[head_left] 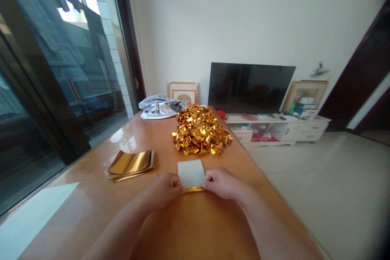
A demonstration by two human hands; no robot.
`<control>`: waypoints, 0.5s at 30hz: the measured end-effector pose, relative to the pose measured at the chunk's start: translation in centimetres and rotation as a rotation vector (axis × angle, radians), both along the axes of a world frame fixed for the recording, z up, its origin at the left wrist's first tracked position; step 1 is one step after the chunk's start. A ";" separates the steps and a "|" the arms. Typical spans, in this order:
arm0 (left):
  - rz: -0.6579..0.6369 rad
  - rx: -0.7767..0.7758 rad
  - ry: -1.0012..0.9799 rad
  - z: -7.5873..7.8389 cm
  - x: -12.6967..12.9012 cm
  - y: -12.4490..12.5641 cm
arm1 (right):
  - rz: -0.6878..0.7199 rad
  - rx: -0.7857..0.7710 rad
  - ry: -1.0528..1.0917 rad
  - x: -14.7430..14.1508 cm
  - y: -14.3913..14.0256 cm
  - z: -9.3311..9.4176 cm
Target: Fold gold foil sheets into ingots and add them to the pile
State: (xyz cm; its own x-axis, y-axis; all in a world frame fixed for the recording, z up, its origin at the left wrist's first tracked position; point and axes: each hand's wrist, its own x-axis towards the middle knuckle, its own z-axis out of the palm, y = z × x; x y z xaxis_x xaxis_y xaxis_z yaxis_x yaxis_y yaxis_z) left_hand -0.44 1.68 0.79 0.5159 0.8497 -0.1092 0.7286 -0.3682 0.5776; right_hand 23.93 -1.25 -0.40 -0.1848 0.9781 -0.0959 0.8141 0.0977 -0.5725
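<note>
A paper sheet (191, 173), white side up with its near edge folded over in gold, lies on the table (91, 195) between both hands. The left hand (164, 190) and right hand (222, 183) pinch that folded edge's ends. Beyond lies a heap of folded gold pieces (199, 130); to the left, a stack of gold sheets (131, 163).

**Counter surface: contents as found**

Counter (91, 195): long, glossy orange-brown wood, reflecting window light along its left edge. Lying directly on it:

- Near edge, centre: one sheet of paper (191, 172), white side up, its near edge folded over to show a gold strip; both hands rest on that fold.
- Left of the sheet, apart from it: a flat stack of gold foil sheets (131, 163).
- Beyond the sheet: a heap of folded gold foil pieces (199, 130).
- Far end, left: a bundle of grey-white cloth (158, 108), just beside the heap
</note>
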 end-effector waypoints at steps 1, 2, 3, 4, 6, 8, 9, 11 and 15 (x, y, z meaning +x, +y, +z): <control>0.004 0.000 0.002 0.0 0.0 0.0 | -0.005 0.000 -0.007 0.0 0.0 0.1; 0.008 0.003 0.007 0.0 0.0 0.0 | -0.006 0.000 -0.013 -0.1 -0.1 0.1; 0.010 0.009 0.013 -0.1 0.0 0.0 | -0.006 0.000 -0.017 -0.1 -0.1 0.2; 0.009 0.019 0.022 -0.2 0.0 0.1 | -0.002 -0.001 -0.021 -0.1 -0.1 0.3; 0.002 0.042 0.040 -0.5 -0.1 0.2 | 0.003 0.000 -0.029 -0.1 -0.1 0.4; -0.002 0.067 0.059 -0.6 -0.1 0.3 | 0.009 -0.001 -0.040 0.0 -0.1 0.3; -0.001 0.078 0.069 -0.7 -0.1 0.3 | 0.015 -0.003 -0.048 0.1 -0.1 0.3; 0.005 0.097 0.084 -0.7 -0.1 0.3 | 0.030 0.003 -0.064 0.1 0.0 0.0; 0.000 0.099 0.082 -0.5 0.1 0.1 | 0.035 0.043 -0.071 0.1 0.0 -0.2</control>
